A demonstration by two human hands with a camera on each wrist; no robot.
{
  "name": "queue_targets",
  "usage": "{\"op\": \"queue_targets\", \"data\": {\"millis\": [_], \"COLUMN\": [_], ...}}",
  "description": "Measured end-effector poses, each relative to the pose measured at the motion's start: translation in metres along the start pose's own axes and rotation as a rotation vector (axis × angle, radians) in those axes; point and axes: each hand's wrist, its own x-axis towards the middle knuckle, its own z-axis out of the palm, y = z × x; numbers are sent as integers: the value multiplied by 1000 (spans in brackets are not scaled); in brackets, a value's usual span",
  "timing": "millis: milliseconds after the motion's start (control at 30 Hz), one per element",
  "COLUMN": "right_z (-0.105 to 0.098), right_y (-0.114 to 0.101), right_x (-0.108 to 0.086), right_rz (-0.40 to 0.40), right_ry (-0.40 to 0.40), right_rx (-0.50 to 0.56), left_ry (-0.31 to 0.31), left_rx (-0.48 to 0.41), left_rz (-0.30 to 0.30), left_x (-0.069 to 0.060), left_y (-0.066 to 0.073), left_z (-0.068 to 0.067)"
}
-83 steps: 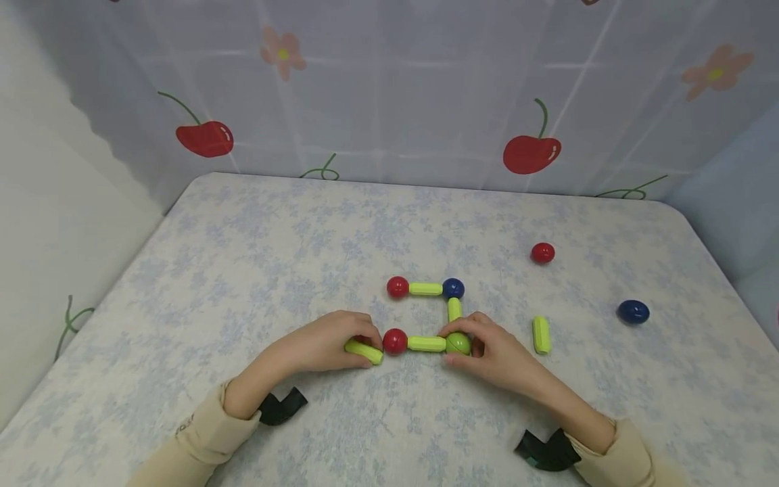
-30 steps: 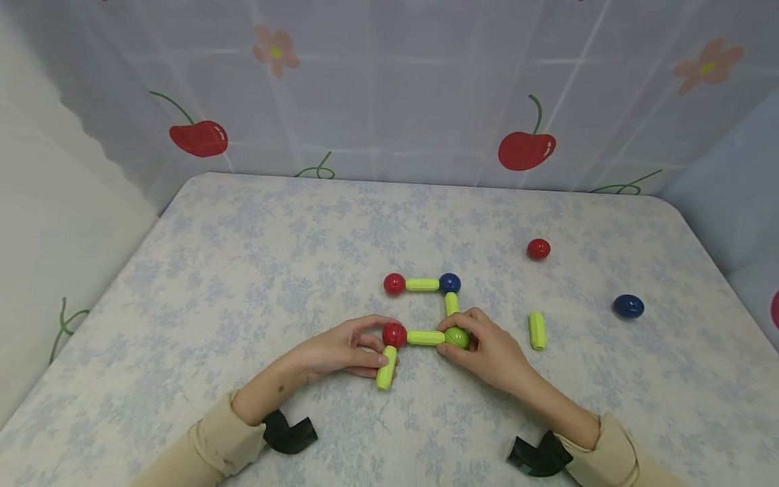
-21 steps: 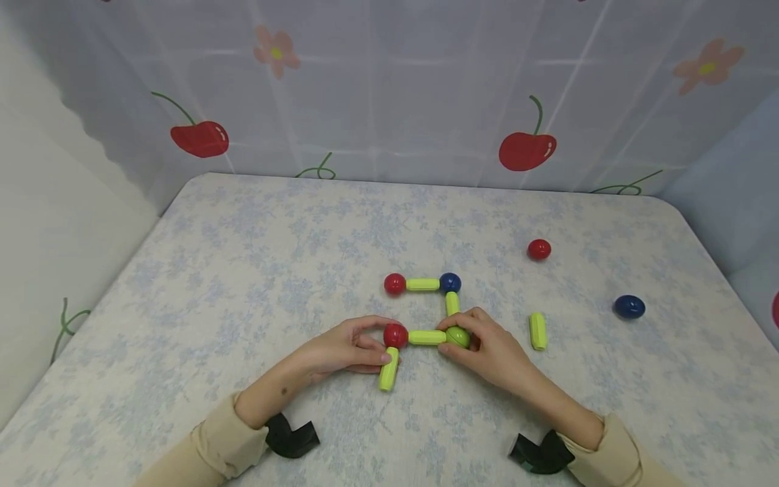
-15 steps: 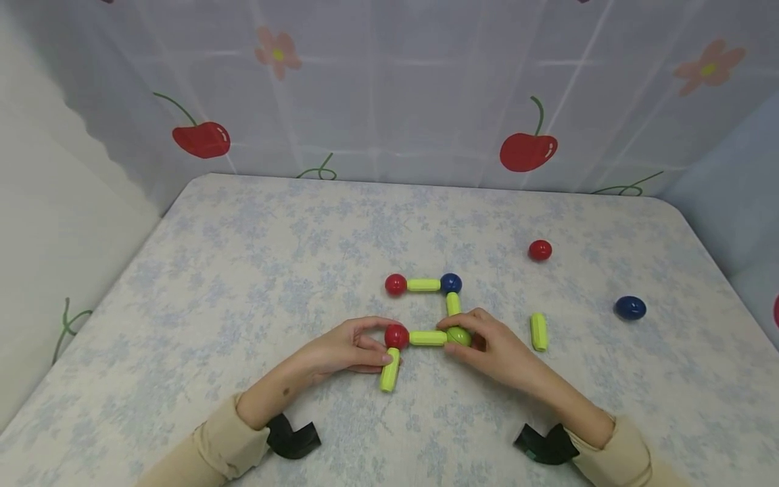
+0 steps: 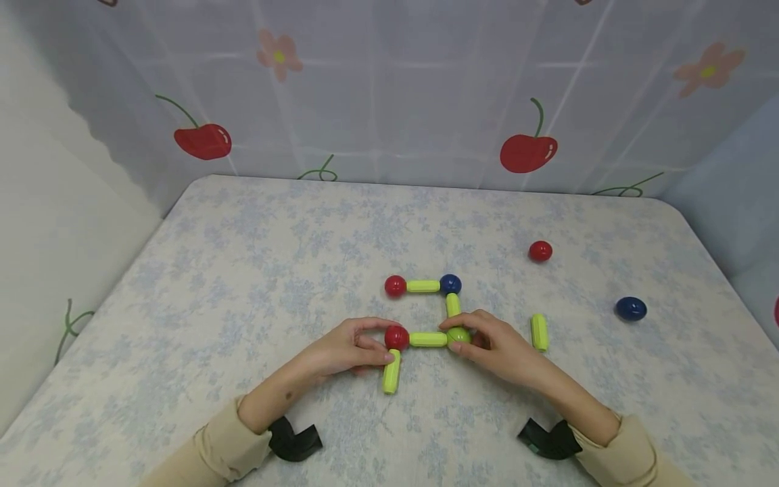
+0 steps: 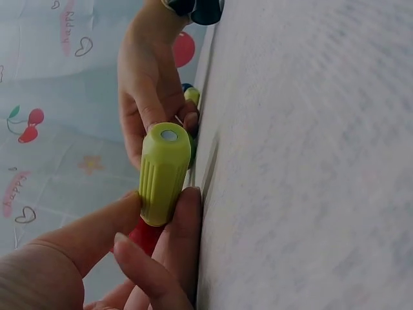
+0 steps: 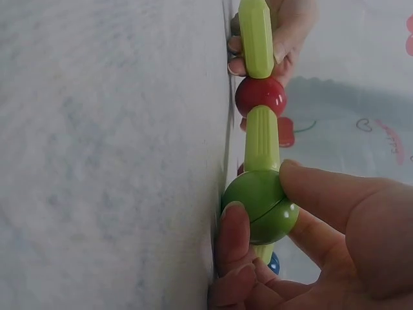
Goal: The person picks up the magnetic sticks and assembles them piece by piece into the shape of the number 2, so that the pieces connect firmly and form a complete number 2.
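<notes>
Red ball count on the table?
3. Near red ball, at the left hand; far red ball, left end of the far stick; loose red ball, beyond the loose stick. Hidden ones can't be ruled out.

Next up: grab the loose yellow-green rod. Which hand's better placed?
Right, probably: the right hand is nearer the loose rod, though it would first have to release the green ball. The left hand is farther off and pinches the frontmost rod.
</notes>
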Motion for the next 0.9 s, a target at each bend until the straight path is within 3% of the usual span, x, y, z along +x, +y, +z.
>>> {"op": "queue_targets", "data": {"millis": [133, 333, 600, 767, 900], "right_z": [-1, -1, -3, -14, -35], "right_y": [0, -1, -2, -4, -6], "right_x": [0, 1, 1, 1, 1], "right_rz": [-2, 3, 7, 20, 66], "right_ry": [-2, -3, -14, -41, -47], "right_rx": [-1, -6, 4, 75, 85], "left_ry": [11, 10, 8, -2, 0], "left_rx": [56, 49, 12, 14, 15], "left_rz": [18, 42, -2, -9, -21], "left_x": [0, 0, 2, 1, 2], "left_y": [1, 2, 0, 1, 1], "left_z": [1, 3, 1, 1, 1]}}
